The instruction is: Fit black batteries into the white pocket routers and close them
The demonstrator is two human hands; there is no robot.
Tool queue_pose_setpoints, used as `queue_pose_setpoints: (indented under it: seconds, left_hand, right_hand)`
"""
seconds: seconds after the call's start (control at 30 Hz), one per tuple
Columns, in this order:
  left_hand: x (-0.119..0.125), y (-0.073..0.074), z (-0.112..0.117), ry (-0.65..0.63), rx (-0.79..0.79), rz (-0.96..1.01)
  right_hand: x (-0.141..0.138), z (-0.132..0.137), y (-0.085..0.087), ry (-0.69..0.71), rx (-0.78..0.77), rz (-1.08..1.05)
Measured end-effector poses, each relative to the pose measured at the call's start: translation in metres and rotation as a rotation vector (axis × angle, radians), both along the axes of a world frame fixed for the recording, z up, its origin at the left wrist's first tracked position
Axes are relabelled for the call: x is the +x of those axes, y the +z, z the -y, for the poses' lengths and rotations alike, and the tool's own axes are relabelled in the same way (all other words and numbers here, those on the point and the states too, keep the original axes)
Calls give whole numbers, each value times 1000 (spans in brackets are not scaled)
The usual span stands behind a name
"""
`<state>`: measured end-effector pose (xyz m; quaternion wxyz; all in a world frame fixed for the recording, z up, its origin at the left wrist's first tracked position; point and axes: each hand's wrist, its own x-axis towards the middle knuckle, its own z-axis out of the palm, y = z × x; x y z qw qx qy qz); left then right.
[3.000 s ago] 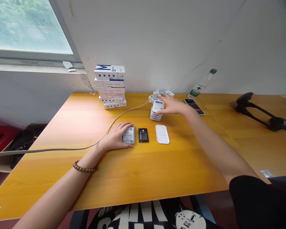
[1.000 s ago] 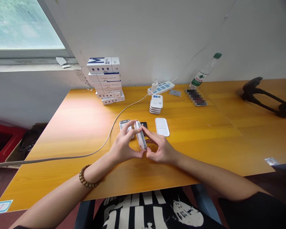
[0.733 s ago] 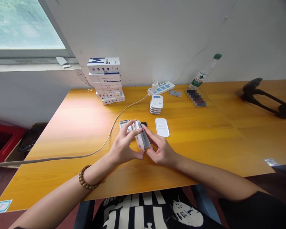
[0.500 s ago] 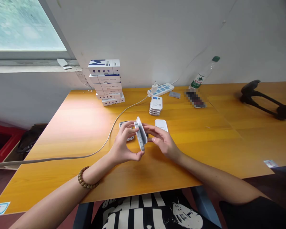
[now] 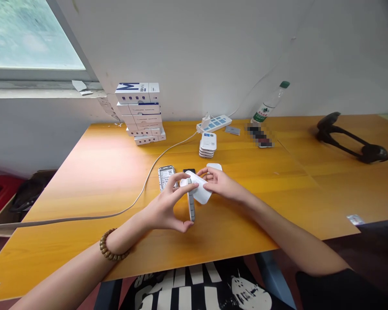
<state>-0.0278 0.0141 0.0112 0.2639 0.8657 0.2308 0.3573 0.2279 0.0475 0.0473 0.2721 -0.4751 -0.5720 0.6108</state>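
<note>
White plastic shell [image 5: 198,189] in right hand [image 5: 220,183], slim device [image 5: 190,201] in left hand [image 5: 165,207].

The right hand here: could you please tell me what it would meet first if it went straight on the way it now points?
The right hand would meet the white rounded cover first; it seems to touch it already, though depth is hard to judge.

A bright window [image 5: 29,34] sits in a white wall [image 5: 213,51], throwing daylight across an orange wooden table [image 5: 84,189].
</note>
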Motion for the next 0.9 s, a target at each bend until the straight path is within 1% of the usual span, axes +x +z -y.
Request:
queue_pose_setpoints:
  seconds: [0.07,0.13,0.2,0.27,0.3,0.37,0.47,0.57,0.63,0.67,0.77,0.9]
  left_hand:
    - [1,0,0,-13,-28,50]
    - [1,1,1,-48,-94,82]
    - [2,3,2,-89,-163,52]
    - [3,3,4,-120,-212,-11]
    - [4,2,5,-132,-232,-39]
    - [5,-1,6,-157,-264,-83]
    - [7,-7,7,-184,-293,-141]
    - [9,-10,7,-201,-298,-165]
    - [10,-9,7,-213,-271,-169]
    - [10,-9,6,-218,-248,-173]
    - [10,-7,5,-221,-169,-196]
    - [9,-9,6,-194,-95,-252]
  right_hand:
    - [15,-9,10,24,62,114]
    - [31,-17,21,25,130,229]
    - [46,-25,29,-57,182,373]
    - [56,-31,32,-140,186,499]
    - [59,-33,32,-157,173,540]
    - [62,-35,31,-144,148,595]
    - [61,-34,29,-84,130,679]
    - [58,-31,29,9,36,762]
    - [56,-30,27,47,-9,822]
    - [56,-31,26,54,1,858]
    - [54,-34,18,50,96,918]
    - [54,-39,10,50,142,850]
